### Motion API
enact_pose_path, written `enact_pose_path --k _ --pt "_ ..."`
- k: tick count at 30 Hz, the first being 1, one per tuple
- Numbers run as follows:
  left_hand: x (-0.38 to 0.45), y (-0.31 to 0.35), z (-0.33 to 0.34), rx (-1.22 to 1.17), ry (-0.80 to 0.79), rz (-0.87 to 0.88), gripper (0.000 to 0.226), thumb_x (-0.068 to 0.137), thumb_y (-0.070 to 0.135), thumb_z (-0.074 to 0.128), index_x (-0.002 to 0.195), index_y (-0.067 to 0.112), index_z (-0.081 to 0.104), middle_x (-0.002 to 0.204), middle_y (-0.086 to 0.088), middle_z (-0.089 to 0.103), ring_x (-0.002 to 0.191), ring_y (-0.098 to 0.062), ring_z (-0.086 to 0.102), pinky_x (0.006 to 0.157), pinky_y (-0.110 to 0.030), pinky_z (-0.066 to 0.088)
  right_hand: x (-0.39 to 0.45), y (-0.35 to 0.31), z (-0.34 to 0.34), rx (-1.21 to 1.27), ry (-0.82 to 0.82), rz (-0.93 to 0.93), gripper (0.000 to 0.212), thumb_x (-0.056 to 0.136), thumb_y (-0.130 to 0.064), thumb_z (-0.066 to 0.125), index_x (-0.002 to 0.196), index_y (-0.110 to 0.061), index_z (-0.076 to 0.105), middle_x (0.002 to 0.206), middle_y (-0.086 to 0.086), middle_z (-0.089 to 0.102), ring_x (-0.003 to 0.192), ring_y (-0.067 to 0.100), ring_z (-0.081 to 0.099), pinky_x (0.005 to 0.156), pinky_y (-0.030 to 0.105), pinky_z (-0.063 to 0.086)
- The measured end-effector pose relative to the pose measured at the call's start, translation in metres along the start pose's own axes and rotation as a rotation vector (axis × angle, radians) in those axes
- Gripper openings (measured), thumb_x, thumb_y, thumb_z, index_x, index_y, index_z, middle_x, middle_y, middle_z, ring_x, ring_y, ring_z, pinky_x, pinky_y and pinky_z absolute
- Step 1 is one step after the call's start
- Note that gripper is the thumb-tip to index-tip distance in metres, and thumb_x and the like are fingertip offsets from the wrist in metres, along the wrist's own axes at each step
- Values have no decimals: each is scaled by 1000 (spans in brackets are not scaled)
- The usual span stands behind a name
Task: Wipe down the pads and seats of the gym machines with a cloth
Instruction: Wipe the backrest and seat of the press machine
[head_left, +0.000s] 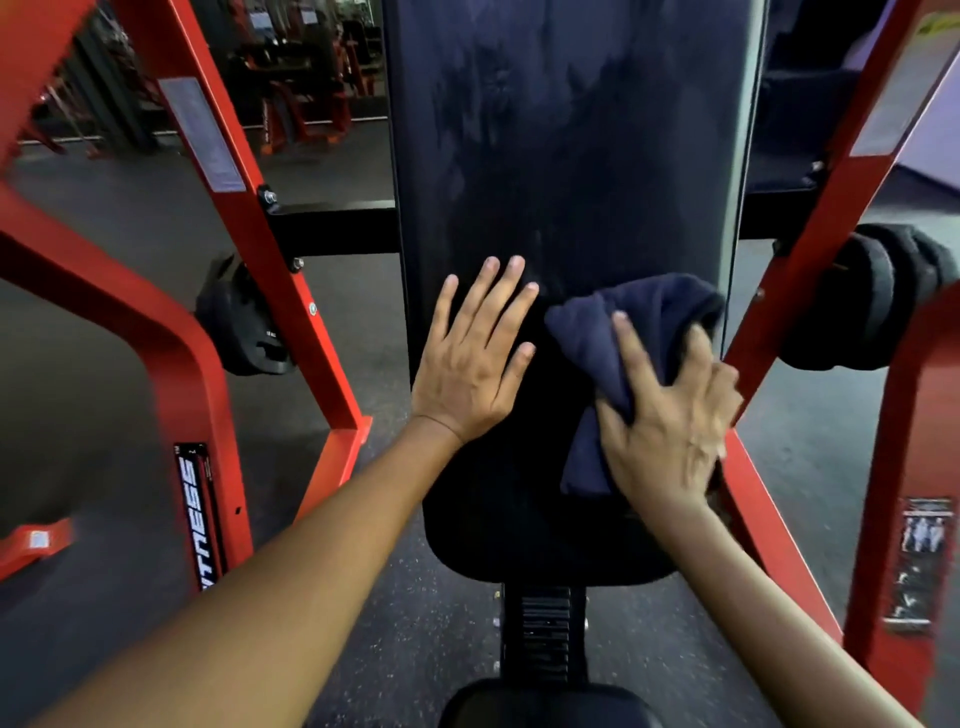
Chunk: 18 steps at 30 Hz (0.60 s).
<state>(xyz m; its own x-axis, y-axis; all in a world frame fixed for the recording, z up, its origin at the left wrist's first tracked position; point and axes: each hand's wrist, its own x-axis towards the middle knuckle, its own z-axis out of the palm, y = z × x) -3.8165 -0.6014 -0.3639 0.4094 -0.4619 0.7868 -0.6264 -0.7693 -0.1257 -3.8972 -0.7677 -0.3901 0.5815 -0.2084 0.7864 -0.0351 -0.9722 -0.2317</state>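
A tall black vinyl back pad (566, 156) stands upright in the middle of the view, its upper surface streaked with pale smears and its lower part darker and cleaner-looking. The person's left hand (470, 364) lies flat against the lower part of this pad with its fingers spread, an open grip holding nothing. Just to the right of it, the right hand (670, 415) has its grip closed around a bunched dark navy cloth (623, 338) — the cloth is pressed against the pad near the pad's right edge, with a fold hanging down below the hand. The right hand is blurred.

Below the pad a black ribbed adjustment post (545, 629) runs down to a black padded seat (545, 709), of which only the rounded top edge shows at the bottom of the view.

On both sides of the pad rise slanted bars of a red painted steel frame (291, 291), joined behind the pad by a black crossbar (332, 228). Left of the pad, a black weight plate (249, 322) hangs on the frame; right of the pad, thicker black weight plates (893, 296) sit on a peg. A black vertical label with white lettering (200, 514) is on the left frame leg, and an instruction sticker (919, 561) on the right one.

The floor (426, 623) around the pad is dark speckled rubber. Beyond the pad's upper left, the dim room holds more red equipment (301, 104).
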Motion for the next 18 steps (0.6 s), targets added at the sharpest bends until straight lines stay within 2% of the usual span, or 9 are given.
enact_pose_path --k 3,6,8,11,12,16,18 --pt "-1 0 1 24 6 1 53 87 20 42 139 7 37 146 -17 40 139 -28 27 116 -46 13 -18 -7 4 -9 -49 -124 62 78 -37 49 139 -32 37 131 19 32 96 34 38 76 46 39" --pt "-3 1 2 54 4 -22 49 93 25 39 139 8 35 148 -14 38 140 -27 27 116 -47 15 -47 11 1 34 -68 -131 60 78 -35 47 137 -32 39 128 20 34 93 34 39 73 48 43" --pt "-2 1 0 69 -7 -18 50 94 27 37 140 9 34 149 -11 32 140 -27 26 116 -47 15 -31 14 0 56 -19 -25 58 79 -36 46 136 -31 40 129 21 33 93 36 41 75 51 43" --pt "-3 3 2 85 -14 -15 50 94 27 35 140 9 31 150 -9 27 141 -26 24 116 -47 14 27 0 -1 89 68 250 56 83 -38 49 138 -29 43 132 28 38 96 45 47 81 53 42" --pt "-3 3 3 90 -10 -18 50 94 28 35 141 9 31 150 -9 26 143 -24 20 116 -47 14 43 -6 0 74 92 269 57 83 -39 50 139 -30 44 132 29 41 96 45 47 80 53 42" --pt "-5 1 5 99 -4 -23 50 96 29 31 142 9 29 150 -10 25 148 -16 2 117 -47 12 28 -7 0 27 45 12 58 82 -39 47 139 -30 43 131 21 35 94 36 40 77 48 41" --pt "-6 2 4 114 -21 -27 49 96 30 29 141 9 29 150 -10 25 147 -16 0 117 -47 12 10 8 -6 46 0 11 57 83 -38 47 139 -30 40 130 21 33 92 37 42 75 49 42"
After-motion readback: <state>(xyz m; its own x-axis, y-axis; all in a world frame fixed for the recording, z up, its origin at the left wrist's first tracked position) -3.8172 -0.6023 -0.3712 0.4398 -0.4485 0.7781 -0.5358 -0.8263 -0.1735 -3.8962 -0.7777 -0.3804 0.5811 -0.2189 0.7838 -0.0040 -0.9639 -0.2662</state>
